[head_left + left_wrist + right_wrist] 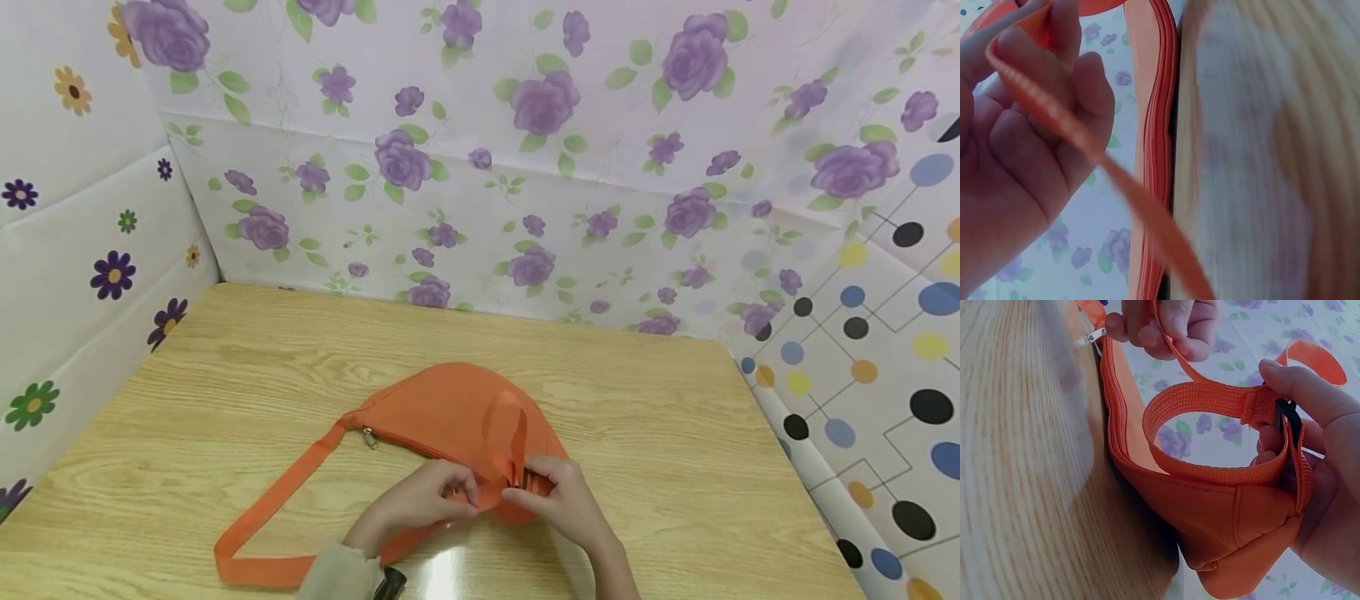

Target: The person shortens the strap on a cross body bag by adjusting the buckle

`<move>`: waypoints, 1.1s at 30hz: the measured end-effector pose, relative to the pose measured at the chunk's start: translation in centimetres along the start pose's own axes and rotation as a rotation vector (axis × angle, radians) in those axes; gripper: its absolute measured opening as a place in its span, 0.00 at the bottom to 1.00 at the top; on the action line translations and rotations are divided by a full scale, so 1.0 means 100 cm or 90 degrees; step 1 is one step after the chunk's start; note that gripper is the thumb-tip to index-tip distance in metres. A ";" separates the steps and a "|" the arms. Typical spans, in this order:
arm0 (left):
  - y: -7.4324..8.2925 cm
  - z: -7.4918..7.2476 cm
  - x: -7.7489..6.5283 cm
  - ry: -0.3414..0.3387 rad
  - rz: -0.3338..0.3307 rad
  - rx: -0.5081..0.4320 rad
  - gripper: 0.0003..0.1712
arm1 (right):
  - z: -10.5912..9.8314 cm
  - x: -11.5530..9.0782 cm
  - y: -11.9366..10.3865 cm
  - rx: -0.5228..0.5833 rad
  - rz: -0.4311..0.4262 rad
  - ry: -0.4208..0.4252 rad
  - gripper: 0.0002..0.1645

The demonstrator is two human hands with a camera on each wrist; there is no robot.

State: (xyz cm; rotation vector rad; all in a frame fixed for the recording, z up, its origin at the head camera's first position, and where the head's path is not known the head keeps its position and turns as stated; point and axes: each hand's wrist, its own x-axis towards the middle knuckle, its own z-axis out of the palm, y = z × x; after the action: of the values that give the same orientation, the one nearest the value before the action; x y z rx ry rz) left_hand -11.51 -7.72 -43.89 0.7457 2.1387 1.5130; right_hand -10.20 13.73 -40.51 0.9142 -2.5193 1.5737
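An orange waist bag (442, 408) lies on the table, with a zipper along its near edge and a metal zipper pull (371, 438) at the left end. My right hand (562, 500) pinches a black strap buckle (1287, 419) at the bag's right end, where the webbing loops up. Just left of it, my left hand (427, 500) pinches the orange strap (1079, 134) between thumb and fingers. From there the strap (262, 570) runs left in a wide loop back to the bag's left corner. Part of the buckle is hidden by my right fingers.
The wood-grain table (675, 433) extends around the bag on all sides. Behind it hangs a purple-flowered cloth (480, 208). A cloth with colored dots (885, 400) borders the right, and a daisy-print cloth (90, 233) the left.
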 end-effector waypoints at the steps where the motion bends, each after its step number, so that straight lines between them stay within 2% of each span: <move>1: 0.000 0.000 -0.001 -0.001 -0.005 -0.008 0.04 | 0.000 0.000 0.000 0.001 0.000 0.000 0.06; 8: 0.000 -0.008 -0.008 -0.008 -0.035 -0.063 0.03 | -0.001 0.000 0.002 0.006 -0.008 0.005 0.08; 17: -0.006 -0.022 -0.015 -0.016 0.031 -0.025 0.02 | -0.001 0.000 0.003 -0.004 -0.024 0.013 0.06; 25: -0.009 -0.032 -0.024 -0.019 0.034 -0.076 0.02 | -0.002 -0.001 0.003 0.017 0.002 -0.001 0.07; 33: -0.011 -0.041 -0.032 -0.013 0.028 -0.108 0.01 | -0.002 0.000 0.003 0.026 -0.003 -0.002 0.07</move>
State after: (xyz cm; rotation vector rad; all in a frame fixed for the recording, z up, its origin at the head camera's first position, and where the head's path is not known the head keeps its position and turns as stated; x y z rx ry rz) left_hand -11.70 -13.03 -43.56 0.7498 1.9612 1.6783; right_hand -10.37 14.04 -40.66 0.9283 -2.4939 1.6299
